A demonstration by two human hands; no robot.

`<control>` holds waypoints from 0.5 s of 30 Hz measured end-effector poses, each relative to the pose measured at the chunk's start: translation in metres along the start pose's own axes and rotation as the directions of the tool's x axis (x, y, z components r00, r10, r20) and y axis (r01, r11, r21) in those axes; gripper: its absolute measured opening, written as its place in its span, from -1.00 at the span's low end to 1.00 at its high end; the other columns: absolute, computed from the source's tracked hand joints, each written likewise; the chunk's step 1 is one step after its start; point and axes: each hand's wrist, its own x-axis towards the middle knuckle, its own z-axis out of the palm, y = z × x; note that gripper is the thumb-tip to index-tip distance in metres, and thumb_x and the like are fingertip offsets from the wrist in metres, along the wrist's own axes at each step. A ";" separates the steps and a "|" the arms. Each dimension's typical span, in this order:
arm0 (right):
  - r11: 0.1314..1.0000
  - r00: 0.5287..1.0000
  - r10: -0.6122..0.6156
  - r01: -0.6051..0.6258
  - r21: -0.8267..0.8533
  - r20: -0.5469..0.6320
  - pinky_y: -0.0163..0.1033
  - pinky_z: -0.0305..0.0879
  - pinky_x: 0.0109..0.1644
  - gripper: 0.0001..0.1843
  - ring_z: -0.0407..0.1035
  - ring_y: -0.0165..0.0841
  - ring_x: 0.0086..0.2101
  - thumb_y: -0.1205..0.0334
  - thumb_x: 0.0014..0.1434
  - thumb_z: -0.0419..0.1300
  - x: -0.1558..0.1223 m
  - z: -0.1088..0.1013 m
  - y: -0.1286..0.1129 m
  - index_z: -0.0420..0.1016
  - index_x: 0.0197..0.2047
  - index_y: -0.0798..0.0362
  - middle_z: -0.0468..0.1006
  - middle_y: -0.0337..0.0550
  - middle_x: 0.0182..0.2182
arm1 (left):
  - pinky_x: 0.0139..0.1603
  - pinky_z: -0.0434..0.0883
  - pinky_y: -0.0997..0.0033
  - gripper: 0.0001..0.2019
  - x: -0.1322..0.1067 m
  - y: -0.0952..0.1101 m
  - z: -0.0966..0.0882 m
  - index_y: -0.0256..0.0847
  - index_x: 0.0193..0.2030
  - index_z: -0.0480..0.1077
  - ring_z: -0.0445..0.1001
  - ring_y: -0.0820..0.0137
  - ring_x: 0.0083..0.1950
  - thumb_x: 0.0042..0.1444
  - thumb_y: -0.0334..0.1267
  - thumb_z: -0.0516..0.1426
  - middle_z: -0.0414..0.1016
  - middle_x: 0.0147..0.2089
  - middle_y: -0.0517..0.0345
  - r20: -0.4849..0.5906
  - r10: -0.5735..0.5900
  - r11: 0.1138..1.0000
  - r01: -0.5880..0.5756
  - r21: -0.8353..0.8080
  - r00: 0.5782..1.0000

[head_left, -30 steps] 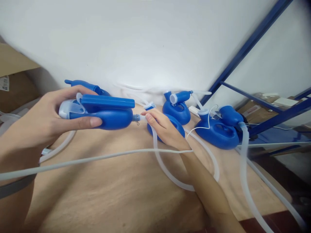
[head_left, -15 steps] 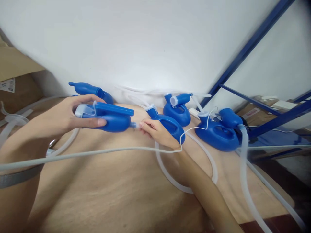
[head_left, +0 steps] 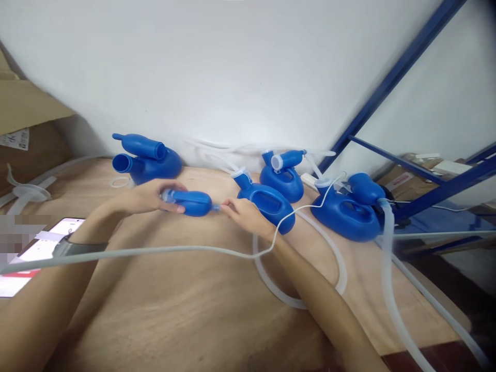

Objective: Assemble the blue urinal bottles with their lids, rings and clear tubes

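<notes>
My left hand [head_left: 160,197] is wrapped round the left end of a blue plastic urinal funnel [head_left: 197,203], which lies level just over the table and has a clear cap [head_left: 168,195] at that end. At its narrow right end, my right hand [head_left: 246,214] pinches a small clear tube connector [head_left: 216,206], mostly hidden by the fingers. Behind my left hand stands a blue urinal bottle [head_left: 163,166] with its mouth uncovered and another blue funnel [head_left: 140,144] resting on it. Right of my right hand stands a capped blue urinal bottle [head_left: 284,217].
Two more urinal bottles [head_left: 284,183] [head_left: 344,219] stand at right. A clear hose [head_left: 343,274] curls on the wooden table [head_left: 174,320]. A white cable [head_left: 155,251] crosses in front of my forearms. A phone [head_left: 46,243], a cardboard box [head_left: 34,139] and a blue rack [head_left: 395,77] flank the table.
My left hand has moved right and down with the funnel, which has turned so its flat strip no longer shows the same way. The phone and the bottle behind have come into view.
</notes>
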 end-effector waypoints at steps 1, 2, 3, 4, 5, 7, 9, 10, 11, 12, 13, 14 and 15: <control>0.997 1.000 0.026 -0.027 -0.067 -0.016 -0.27 0.20 -0.15 -0.69 0.50 -0.33 -0.27 0.04 0.55 0.07 -0.001 0.002 0.002 0.56 -0.11 0.00 0.63 -0.24 -0.34 | 0.19 0.55 0.05 -0.29 0.004 -0.004 0.007 -0.06 0.05 0.61 0.63 -0.04 0.11 -0.22 0.27 0.44 0.70 0.06 0.10 0.018 0.003 1.000 -0.003 -0.015 1.000; 0.992 0.998 0.053 -0.056 -0.110 -0.035 -0.26 0.21 -0.14 -0.68 0.54 -0.31 -0.24 0.05 0.56 0.04 -0.002 0.004 0.004 0.56 -0.09 -0.01 0.66 -0.21 -0.30 | 0.20 0.55 0.03 -0.29 0.008 -0.007 0.015 -0.09 0.05 0.60 0.63 -0.05 0.12 -0.19 0.28 0.42 0.70 0.07 0.06 -0.020 0.005 0.999 -0.006 -0.050 1.000; 0.988 0.996 0.077 -0.084 -0.129 -0.053 -0.26 0.23 -0.14 -0.66 0.56 -0.29 -0.21 0.04 0.57 0.02 -0.003 0.006 0.007 0.56 -0.07 -0.02 0.68 -0.19 -0.28 | 0.21 0.55 0.00 -0.29 0.012 -0.010 0.023 -0.12 0.08 0.57 0.63 -0.06 0.13 -0.14 0.29 0.41 0.68 0.10 0.01 -0.080 0.002 0.995 -0.011 -0.104 0.997; 0.986 0.993 0.097 -0.106 -0.132 -0.069 -0.26 0.25 -0.13 -0.65 0.58 -0.27 -0.19 0.04 0.58 0.00 -0.005 0.007 0.010 0.57 -0.05 -0.02 0.70 -0.17 -0.25 | 0.23 0.54 -0.03 -0.26 0.015 -0.012 0.032 -0.14 0.13 0.53 0.61 -0.07 0.17 -0.11 0.28 0.40 0.65 0.17 -0.05 -0.150 -0.003 0.986 -0.021 -0.164 0.989; 0.984 0.990 0.111 -0.121 -0.128 -0.083 -0.25 0.27 -0.11 -0.64 0.60 -0.25 -0.16 0.03 0.58 -0.01 -0.007 0.008 0.013 0.57 -0.02 -0.03 0.72 -0.14 -0.21 | 0.26 0.53 -0.05 -0.22 0.017 -0.014 0.041 -0.16 0.19 0.49 0.59 -0.09 0.23 -0.08 0.27 0.40 0.60 0.25 -0.12 -0.215 -0.006 0.976 -0.041 -0.215 0.977; 0.980 0.983 0.137 -0.152 -0.129 -0.119 -0.23 0.32 -0.04 -0.64 0.61 -0.22 -0.06 0.02 0.58 -0.02 -0.011 0.008 0.021 0.55 0.06 -0.03 0.73 -0.09 -0.07 | 0.29 0.53 -0.03 -0.17 0.021 -0.016 0.057 -0.15 0.35 0.36 0.52 -0.08 0.34 0.03 0.25 0.36 0.43 0.44 -0.21 -0.255 0.019 0.966 -0.084 -0.245 0.967; 0.973 0.973 0.165 -0.187 -0.133 -0.163 -0.22 0.34 0.06 -0.64 0.59 -0.20 0.05 0.05 0.59 -0.04 -0.015 0.005 0.031 0.52 0.13 -0.01 0.71 -0.03 0.05 | 0.25 0.56 0.04 -0.19 0.024 -0.018 0.070 -0.13 0.48 0.20 0.49 0.00 0.38 0.20 0.22 0.23 0.30 0.53 -0.24 -0.232 0.062 0.964 -0.118 -0.237 0.971; 0.968 0.967 0.181 -0.208 -0.139 -0.181 -0.21 0.35 0.08 -0.64 0.59 -0.20 0.07 0.07 0.59 -0.05 -0.017 0.003 0.036 0.50 0.15 0.00 0.70 -0.01 0.07 | 0.23 0.58 0.07 -0.21 0.025 -0.020 0.074 -0.13 0.53 0.13 0.50 0.04 0.38 0.28 0.19 0.16 0.28 0.54 -0.26 -0.216 0.079 0.966 -0.128 -0.224 0.973; 0.962 0.960 0.200 -0.230 -0.148 -0.196 -0.20 0.35 0.09 -0.63 0.59 -0.19 0.07 0.09 0.60 -0.07 -0.019 0.000 0.040 0.50 0.15 0.02 0.70 0.00 0.06 | 0.21 0.59 0.08 -0.23 0.026 -0.022 0.077 -0.14 0.56 0.07 0.51 0.06 0.37 0.33 0.16 0.10 0.29 0.53 -0.28 -0.205 0.090 0.971 -0.132 -0.201 0.975; 0.954 0.953 0.218 -0.254 -0.160 -0.208 -0.19 0.35 0.08 -0.63 0.60 -0.17 0.06 0.10 0.60 -0.08 -0.020 -0.002 0.045 0.50 0.15 0.03 0.71 0.01 0.05 | 0.22 0.57 0.06 -0.25 0.028 -0.026 0.078 -0.17 0.57 0.04 0.50 0.07 0.37 0.35 0.12 0.06 0.30 0.52 -0.29 -0.200 0.097 0.978 -0.131 -0.164 0.975; 0.945 0.947 0.236 -0.276 -0.174 -0.218 -0.18 0.36 0.06 -0.62 0.60 -0.15 0.05 0.10 0.60 -0.09 -0.021 -0.004 0.048 0.50 0.14 0.03 0.72 0.01 0.03 | 0.27 0.54 0.02 -0.26 0.030 -0.031 0.078 -0.20 0.56 0.06 0.47 0.05 0.40 0.35 0.09 0.05 0.32 0.51 -0.30 -0.201 0.102 0.985 -0.127 -0.114 0.974; 0.936 0.941 0.252 -0.296 -0.191 -0.225 -0.18 0.36 0.04 -0.61 0.61 -0.14 0.03 0.10 0.60 -0.10 -0.022 -0.006 0.050 0.51 0.13 0.03 0.72 0.01 0.01 | 0.34 0.48 -0.03 -0.28 0.031 -0.036 0.077 -0.24 0.53 0.14 0.43 0.01 0.42 0.32 0.06 0.07 0.35 0.48 -0.32 -0.204 0.106 0.992 -0.119 -0.053 0.973; 0.926 0.936 0.265 -0.314 -0.208 -0.231 -0.18 0.36 0.01 -0.60 0.62 -0.14 0.01 0.10 0.60 -0.12 -0.022 -0.008 0.052 0.51 0.12 0.03 0.73 0.01 -0.01 | 0.40 0.41 -0.07 -0.33 0.033 -0.042 0.075 -0.28 0.45 0.27 0.40 -0.05 0.43 0.28 0.03 0.09 0.40 0.44 -0.33 -0.200 0.109 0.994 -0.108 0.014 0.974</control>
